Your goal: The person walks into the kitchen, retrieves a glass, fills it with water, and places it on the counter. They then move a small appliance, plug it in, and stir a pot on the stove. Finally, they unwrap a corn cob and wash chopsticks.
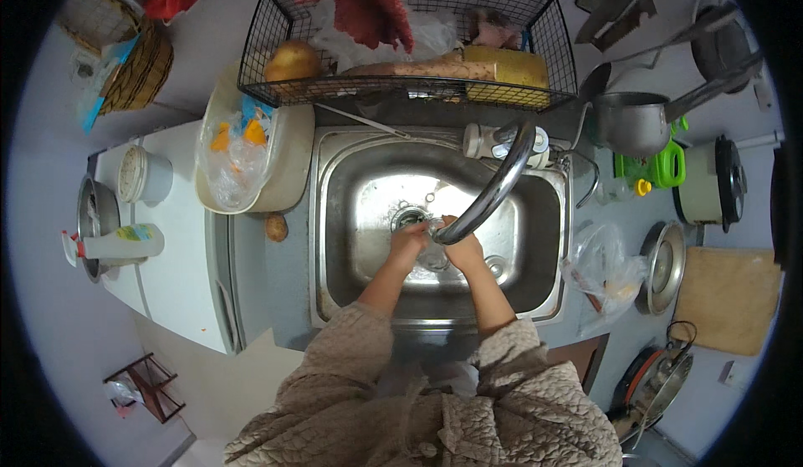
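Observation:
My left hand (408, 246) and my right hand (464, 250) are together over the stainless steel sink (376, 291), under the end of the curved chrome faucet spout (495, 197). Between them they hold a clear vessel (434, 259), apparently a glass; its outline is hard to make out against the shiny basin. The spout covers part of my right hand's fingers. The drain strainer (411, 216) lies just beyond my left hand. A small round lid-like thing (496, 267) rests on the basin floor to the right of my right hand.
A black wire basket (401, 84) with vegetables hangs above the back edge. A cream plastic bin (292, 160) and a potato (276, 227) stand left. On the right are a saucepan (630, 125), a green bottle (671, 165), a plastic bag (602, 266) and a metal lid (662, 269).

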`<act>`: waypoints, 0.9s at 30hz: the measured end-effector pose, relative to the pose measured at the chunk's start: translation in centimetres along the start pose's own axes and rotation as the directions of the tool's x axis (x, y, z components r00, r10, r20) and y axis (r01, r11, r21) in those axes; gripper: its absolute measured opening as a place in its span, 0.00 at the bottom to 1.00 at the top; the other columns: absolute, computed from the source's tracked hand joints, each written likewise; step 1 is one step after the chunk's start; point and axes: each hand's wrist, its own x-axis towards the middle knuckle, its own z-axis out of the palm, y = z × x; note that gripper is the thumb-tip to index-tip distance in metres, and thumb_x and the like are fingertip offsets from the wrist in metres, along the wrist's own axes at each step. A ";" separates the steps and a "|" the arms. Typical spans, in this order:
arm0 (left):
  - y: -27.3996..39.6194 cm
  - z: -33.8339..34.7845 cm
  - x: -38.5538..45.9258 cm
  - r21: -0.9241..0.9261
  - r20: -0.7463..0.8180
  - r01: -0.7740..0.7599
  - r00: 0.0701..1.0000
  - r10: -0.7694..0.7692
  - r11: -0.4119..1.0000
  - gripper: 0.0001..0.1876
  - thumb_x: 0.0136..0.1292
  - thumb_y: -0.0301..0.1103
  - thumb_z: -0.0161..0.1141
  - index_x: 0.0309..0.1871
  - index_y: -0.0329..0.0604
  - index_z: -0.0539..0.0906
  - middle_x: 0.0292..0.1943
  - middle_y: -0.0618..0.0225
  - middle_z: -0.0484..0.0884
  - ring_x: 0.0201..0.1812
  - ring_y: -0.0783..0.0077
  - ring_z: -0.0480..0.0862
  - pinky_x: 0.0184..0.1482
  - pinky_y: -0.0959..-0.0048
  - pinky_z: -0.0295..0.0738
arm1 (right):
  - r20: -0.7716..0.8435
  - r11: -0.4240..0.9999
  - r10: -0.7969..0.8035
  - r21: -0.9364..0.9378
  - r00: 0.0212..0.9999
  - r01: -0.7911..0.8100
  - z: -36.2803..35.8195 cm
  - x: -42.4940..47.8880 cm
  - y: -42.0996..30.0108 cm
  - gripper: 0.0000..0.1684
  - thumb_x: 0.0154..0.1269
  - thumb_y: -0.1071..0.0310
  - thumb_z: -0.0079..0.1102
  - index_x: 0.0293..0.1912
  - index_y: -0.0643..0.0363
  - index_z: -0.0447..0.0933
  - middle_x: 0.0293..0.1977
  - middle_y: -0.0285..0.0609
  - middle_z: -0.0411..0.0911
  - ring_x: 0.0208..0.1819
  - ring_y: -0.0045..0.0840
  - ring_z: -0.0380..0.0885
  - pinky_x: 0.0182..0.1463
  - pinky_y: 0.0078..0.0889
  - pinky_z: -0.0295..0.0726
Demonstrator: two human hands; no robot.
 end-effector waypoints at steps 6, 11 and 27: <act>0.4 0.9 -0.5 0.101 0.247 -0.076 0.968 0.049 0.992 0.10 0.50 0.28 0.56 0.38 0.35 0.78 0.24 0.70 0.75 0.24 0.78 0.74 0.27 0.78 0.68 | -0.054 0.952 -0.278 -0.148 0.959 0.268 0.6 -1.4 3.3 0.27 0.59 0.61 0.47 0.56 0.64 0.62 0.53 0.54 0.65 0.57 0.41 0.62 0.62 0.37 0.57; -5.1 -2.1 -1.5 -0.323 0.211 0.441 0.896 -0.391 0.837 0.02 0.57 0.27 0.54 0.31 0.41 0.73 0.19 0.72 0.69 0.17 0.77 0.69 0.22 0.76 0.71 | 0.048 0.911 -0.409 -0.041 0.911 0.411 -0.4 -2.5 1.9 0.22 0.58 0.58 0.50 0.48 0.64 0.70 0.49 0.53 0.68 0.52 0.42 0.67 0.55 0.35 0.64; -4.7 3.4 -14.6 -0.747 0.261 0.440 0.884 -0.389 0.498 0.06 0.66 0.30 0.41 0.34 0.38 0.64 0.22 0.67 0.65 0.24 0.75 0.65 0.39 0.74 0.67 | -0.271 0.705 -0.651 -0.562 0.709 0.432 -12.8 -4.0 -4.4 0.20 0.49 0.67 0.57 0.45 0.57 0.72 0.48 0.40 0.68 0.46 0.38 0.68 0.45 0.35 0.72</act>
